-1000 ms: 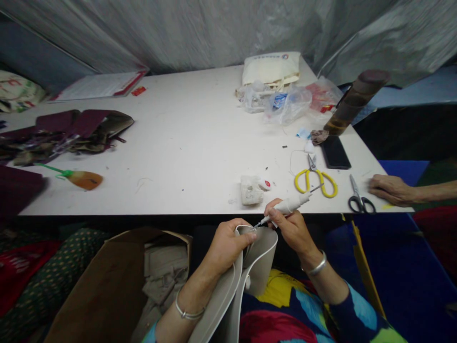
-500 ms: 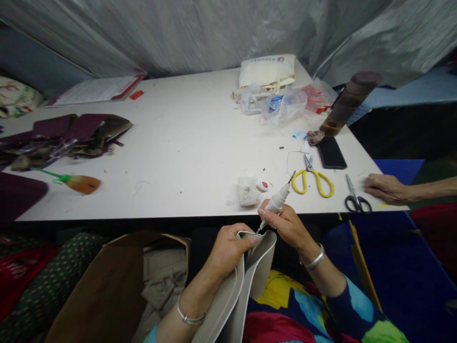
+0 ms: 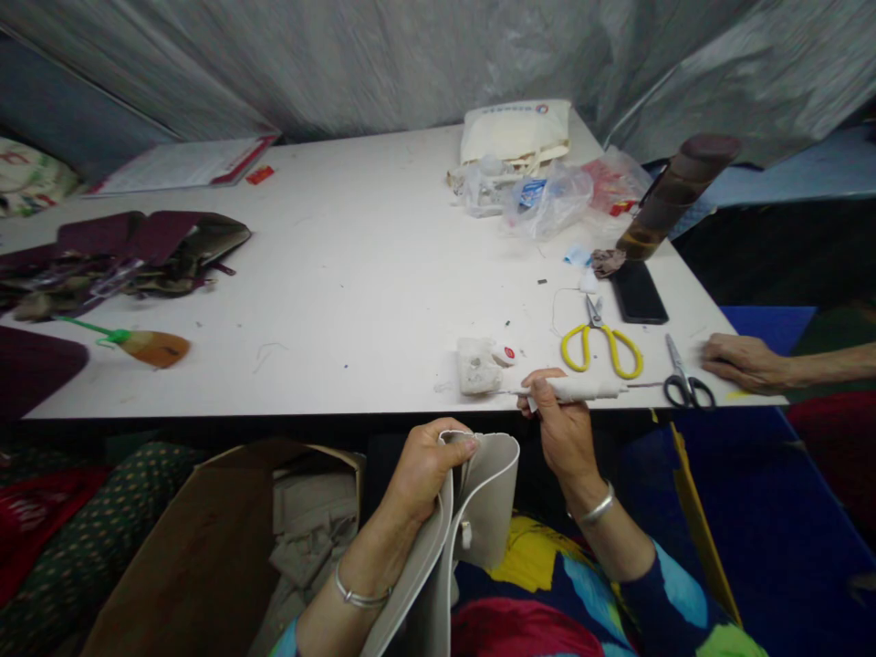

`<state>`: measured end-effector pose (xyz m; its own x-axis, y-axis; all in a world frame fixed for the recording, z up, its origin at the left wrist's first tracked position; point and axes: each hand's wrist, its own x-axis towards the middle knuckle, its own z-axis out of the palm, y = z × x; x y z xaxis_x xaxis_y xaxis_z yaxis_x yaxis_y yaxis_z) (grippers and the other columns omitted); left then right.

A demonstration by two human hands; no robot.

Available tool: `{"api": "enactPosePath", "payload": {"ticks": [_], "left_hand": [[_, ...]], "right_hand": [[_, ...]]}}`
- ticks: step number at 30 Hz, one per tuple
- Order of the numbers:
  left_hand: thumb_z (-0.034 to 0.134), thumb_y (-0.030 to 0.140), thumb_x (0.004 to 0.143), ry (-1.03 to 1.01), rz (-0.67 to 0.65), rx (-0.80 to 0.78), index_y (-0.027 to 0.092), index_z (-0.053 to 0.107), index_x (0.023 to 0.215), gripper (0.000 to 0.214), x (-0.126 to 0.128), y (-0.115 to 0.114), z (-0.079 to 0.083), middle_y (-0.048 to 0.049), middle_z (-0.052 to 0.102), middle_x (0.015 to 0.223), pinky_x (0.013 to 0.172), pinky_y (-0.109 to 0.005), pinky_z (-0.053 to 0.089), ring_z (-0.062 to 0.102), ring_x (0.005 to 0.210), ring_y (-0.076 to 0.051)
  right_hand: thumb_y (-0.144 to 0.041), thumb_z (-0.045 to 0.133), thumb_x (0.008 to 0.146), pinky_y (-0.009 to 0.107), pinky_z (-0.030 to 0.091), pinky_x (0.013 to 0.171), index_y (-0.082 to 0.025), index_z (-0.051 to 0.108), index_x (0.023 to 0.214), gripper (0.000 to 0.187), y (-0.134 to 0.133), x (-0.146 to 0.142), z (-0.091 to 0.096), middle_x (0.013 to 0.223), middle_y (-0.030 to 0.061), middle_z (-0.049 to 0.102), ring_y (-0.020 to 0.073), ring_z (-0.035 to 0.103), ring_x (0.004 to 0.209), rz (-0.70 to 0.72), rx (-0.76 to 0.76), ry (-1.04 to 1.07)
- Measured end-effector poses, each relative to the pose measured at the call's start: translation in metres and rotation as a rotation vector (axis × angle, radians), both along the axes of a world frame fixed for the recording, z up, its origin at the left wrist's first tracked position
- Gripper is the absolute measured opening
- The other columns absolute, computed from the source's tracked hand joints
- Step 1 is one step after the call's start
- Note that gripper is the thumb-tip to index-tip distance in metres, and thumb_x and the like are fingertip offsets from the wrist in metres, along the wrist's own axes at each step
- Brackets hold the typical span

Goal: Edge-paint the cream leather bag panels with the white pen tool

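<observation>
My left hand (image 3: pixel 425 465) is closed on the top edge of a pale grey leather piece (image 3: pixel 483 511) folded over my lap, below the table's front edge. My right hand (image 3: pixel 562 429) grips a white pen-like tool (image 3: pixel 578 391), which lies almost level along the table edge with its thin tip pointing left, clear of the leather. A small white lump (image 3: pixel 477 367) and a little white-and-red item (image 3: pixel 505 354) sit on the table just beyond the tool.
Yellow scissors (image 3: pixel 602 339), black scissors (image 3: pixel 684 381) and a black phone (image 3: pixel 639 292) lie at the right. Another person's hand (image 3: pixel 743 361) rests on the right edge. Plastic bags (image 3: pixel 547 196), a brown cylinder (image 3: pixel 674 196), dark red leather scraps (image 3: pixel 130 255), a cardboard box (image 3: pixel 198 557).
My right hand lifted the tool's tip off the leather edge and swung the tool from pointing down to nearly level along the table edge. The left hand keeps its hold.
</observation>
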<state>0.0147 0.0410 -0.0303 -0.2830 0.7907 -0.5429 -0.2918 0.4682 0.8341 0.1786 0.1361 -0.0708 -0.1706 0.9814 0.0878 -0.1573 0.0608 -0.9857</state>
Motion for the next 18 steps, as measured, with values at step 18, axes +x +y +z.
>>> {"api": "enactPosePath", "payload": {"ticks": [18], "left_hand": [[0.099, 0.035, 0.046, -0.231, 0.070, -0.018, 0.012, 0.072, 0.076, 0.047, -0.012, 0.001, -0.010, -0.0013, 0.067, 0.063, 0.060, -0.026, 0.043, 0.056, 0.058, -0.013]], "right_hand": [[-0.041, 0.062, 0.102, 0.035, 0.055, 0.086, -0.021, 0.066, 0.101, 0.021, 0.006, -0.014, -0.008, 0.096, 0.0042, 0.069, 0.0193, 0.066, 0.090, -0.028, 0.347, -0.286]]}}
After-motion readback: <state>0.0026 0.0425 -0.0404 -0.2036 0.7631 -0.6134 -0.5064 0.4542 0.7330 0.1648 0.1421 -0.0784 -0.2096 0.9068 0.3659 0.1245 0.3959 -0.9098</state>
